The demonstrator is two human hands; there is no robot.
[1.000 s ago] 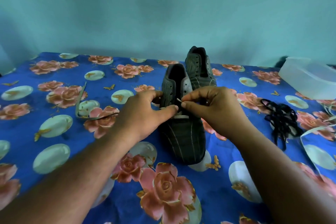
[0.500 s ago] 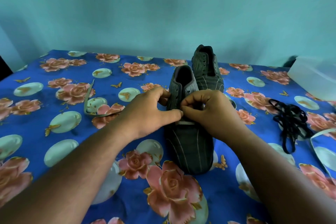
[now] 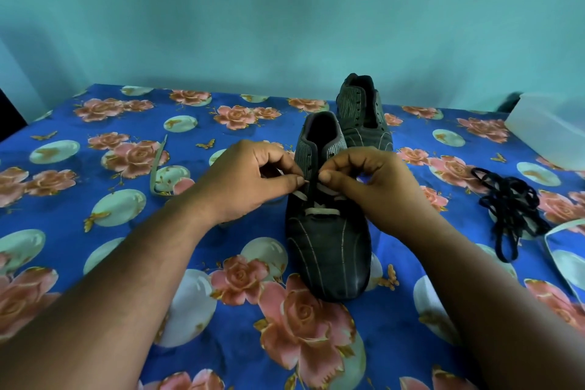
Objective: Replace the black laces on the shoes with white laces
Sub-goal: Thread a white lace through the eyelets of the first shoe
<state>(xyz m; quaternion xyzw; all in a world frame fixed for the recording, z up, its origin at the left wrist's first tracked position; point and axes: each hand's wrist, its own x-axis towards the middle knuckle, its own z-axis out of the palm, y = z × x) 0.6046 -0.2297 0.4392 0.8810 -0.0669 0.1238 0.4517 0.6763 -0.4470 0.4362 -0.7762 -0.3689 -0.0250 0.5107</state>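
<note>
Dark striped fabric covers the near shoe [image 3: 327, 241], which stands toe toward the person on a blue cloth [image 3: 95, 123] printed with pink roses. A white lace [image 3: 319, 210] crosses its lowest eyelets as a flat bar, and two more strands rise from it toward the fingers. The left hand [image 3: 250, 180] is curled, thumb and forefinger pinched together at the shoe's left eyelet row, holding what looks like the lace tip. The right hand [image 3: 367, 180] is curled the same way, thumb and forefinger pinching the lace at the right eyelet row; the rest of its fingers hide the strand beneath them. The two thumbs sit just beside each other over the tongue.

The far shoe [image 3: 362, 114] stands just behind the near one, unlaced, its eyelets bare. The black laces [image 3: 509, 209] lie in a loose tangle on the cloth, well to the right of the shoes. One loose pale lace end [image 3: 157, 168] trails across the cloth to the left of the left hand; another pale strip [image 3: 566, 225] lies at the right edge, beside the black tangle. A translucent box [image 3: 550, 123] sits at the far right corner. A teal wall [image 3: 285, 9] stands behind.
</note>
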